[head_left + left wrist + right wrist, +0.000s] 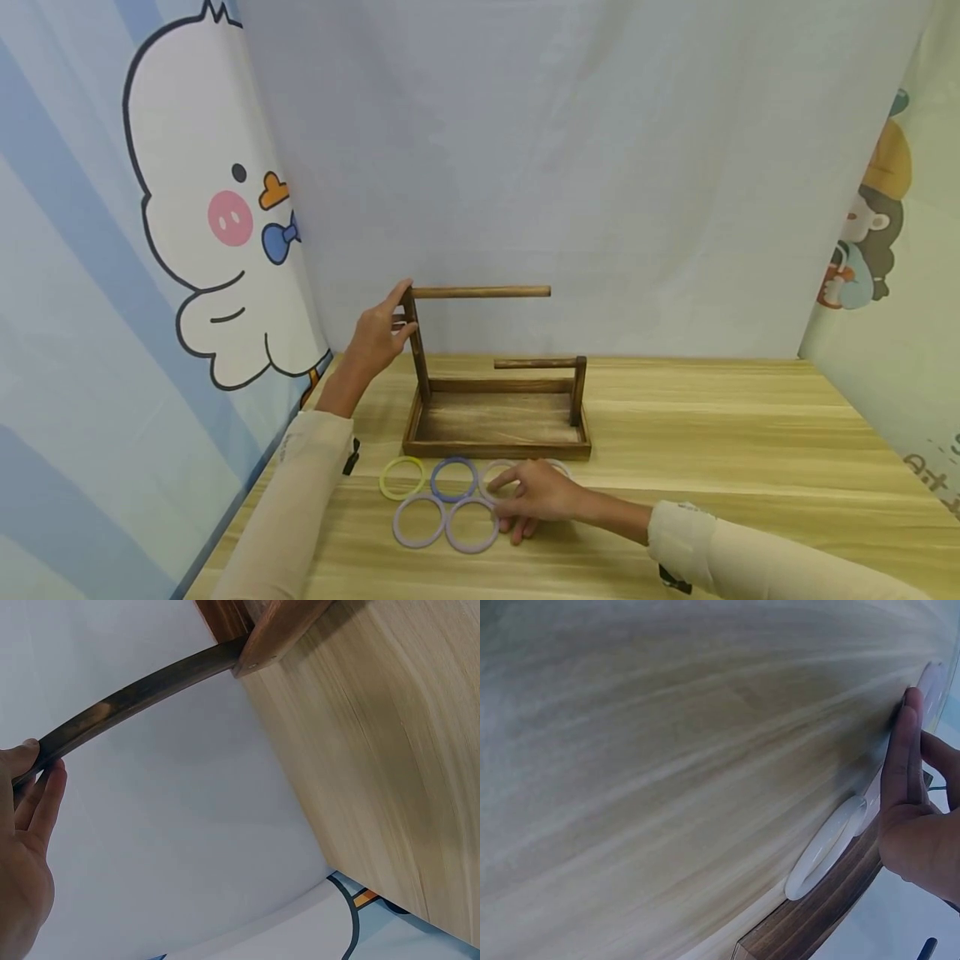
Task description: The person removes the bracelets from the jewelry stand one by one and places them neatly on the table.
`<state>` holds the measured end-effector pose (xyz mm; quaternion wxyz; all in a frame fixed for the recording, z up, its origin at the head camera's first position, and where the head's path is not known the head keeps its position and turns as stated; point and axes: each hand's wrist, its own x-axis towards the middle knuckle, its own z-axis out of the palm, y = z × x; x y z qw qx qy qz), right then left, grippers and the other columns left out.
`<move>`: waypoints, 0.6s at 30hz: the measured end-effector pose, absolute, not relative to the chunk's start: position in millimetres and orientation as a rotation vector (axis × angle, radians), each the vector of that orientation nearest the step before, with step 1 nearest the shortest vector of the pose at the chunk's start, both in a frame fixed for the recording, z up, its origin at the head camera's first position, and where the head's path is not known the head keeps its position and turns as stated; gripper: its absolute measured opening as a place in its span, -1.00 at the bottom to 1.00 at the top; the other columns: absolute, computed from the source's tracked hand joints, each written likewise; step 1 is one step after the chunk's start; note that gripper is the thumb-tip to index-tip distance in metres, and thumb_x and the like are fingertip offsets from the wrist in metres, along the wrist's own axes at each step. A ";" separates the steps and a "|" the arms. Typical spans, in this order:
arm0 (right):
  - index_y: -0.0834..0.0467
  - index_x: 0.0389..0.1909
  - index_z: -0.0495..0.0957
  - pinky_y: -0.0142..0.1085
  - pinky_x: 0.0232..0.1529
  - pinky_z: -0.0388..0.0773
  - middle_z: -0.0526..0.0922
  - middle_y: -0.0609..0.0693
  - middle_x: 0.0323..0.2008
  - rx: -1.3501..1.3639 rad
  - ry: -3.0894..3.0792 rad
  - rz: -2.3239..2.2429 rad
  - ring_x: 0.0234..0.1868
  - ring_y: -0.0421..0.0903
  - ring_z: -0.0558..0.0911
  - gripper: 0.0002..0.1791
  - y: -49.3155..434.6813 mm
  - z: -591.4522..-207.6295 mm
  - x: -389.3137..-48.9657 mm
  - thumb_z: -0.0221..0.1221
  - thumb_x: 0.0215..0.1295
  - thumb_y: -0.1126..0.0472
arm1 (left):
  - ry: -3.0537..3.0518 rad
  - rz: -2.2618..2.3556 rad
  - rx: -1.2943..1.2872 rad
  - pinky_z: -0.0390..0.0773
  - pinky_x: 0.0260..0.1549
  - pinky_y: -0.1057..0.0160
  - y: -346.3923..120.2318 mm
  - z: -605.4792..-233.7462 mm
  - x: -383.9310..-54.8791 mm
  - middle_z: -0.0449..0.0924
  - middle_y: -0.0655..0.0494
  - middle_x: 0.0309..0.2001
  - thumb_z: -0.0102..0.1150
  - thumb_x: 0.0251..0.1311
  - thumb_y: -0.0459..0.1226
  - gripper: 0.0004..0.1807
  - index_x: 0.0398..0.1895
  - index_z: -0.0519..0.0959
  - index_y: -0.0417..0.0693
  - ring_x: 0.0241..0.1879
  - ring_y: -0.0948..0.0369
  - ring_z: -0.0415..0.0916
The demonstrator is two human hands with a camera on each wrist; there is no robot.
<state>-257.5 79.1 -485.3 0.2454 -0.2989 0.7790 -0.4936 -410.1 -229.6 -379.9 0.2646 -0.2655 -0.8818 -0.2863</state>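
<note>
A dark wooden rack has a tray base, a tall left post and a short right post, each with a horizontal bar. My left hand grips the tall post near its top; in the left wrist view, thumb and fingers lie on opposite sides of the post. My right hand is low over the table, fingers extended beside the right-hand front lavender ring. It partly covers a pale ring and another white ring close to the tray.
In front of the tray lie a yellow ring and a blue ring, with a second lavender ring nearer me. The wood-grain table meets a grey curtain behind and a printed cloth at left.
</note>
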 end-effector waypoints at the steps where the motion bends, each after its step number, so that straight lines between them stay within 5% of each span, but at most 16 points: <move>1: 0.53 0.28 0.46 -0.31 -0.53 0.78 0.78 0.17 -0.46 -0.820 2.129 -1.346 -0.51 0.17 0.79 -0.49 79.0 -485.4 -257.0 0.30 0.42 0.35 | -2.385 -0.772 -0.717 0.80 -0.06 0.01 -229.5 -379.9 -409.9 0.55 -0.38 0.22 0.34 0.30 -0.51 -0.14 0.62 0.16 -0.18 -0.03 -0.18 0.73; 5: 0.53 0.27 0.47 -0.31 -0.53 0.78 0.78 0.18 -0.45 -0.827 2.138 -1.346 -0.49 0.26 0.78 -0.51 79.3 -485.3 -255.5 0.29 0.42 0.36 | -2.384 -0.768 -0.717 0.80 -0.07 0.01 -229.0 -379.7 -409.0 0.55 -0.39 0.22 0.34 0.30 -0.51 -0.14 0.61 0.17 -0.21 -0.04 -0.18 0.73; 11: 0.50 0.27 0.49 -0.29 -0.51 0.79 0.79 0.15 -0.46 -0.799 2.177 -1.337 -0.55 0.05 0.78 -0.51 81.7 -483.2 -256.8 0.29 0.44 0.32 | -2.387 -0.760 -0.721 0.80 -0.07 0.00 -228.7 -379.2 -409.0 0.55 -0.39 0.22 0.35 0.30 -0.51 -0.13 0.62 0.16 -0.20 -0.05 -0.18 0.73; 18: 0.46 0.18 0.58 -0.24 -0.44 0.81 0.81 0.12 -0.39 -0.919 2.424 -1.297 -0.51 0.05 0.79 -0.55 104.4 -456.4 -270.5 0.27 0.49 0.18 | -2.507 -0.736 -0.694 0.71 0.07 -0.17 -242.6 -383.3 -400.0 0.45 -0.37 0.34 0.33 0.35 -0.43 0.11 0.72 -0.24 0.02 0.09 -0.21 0.66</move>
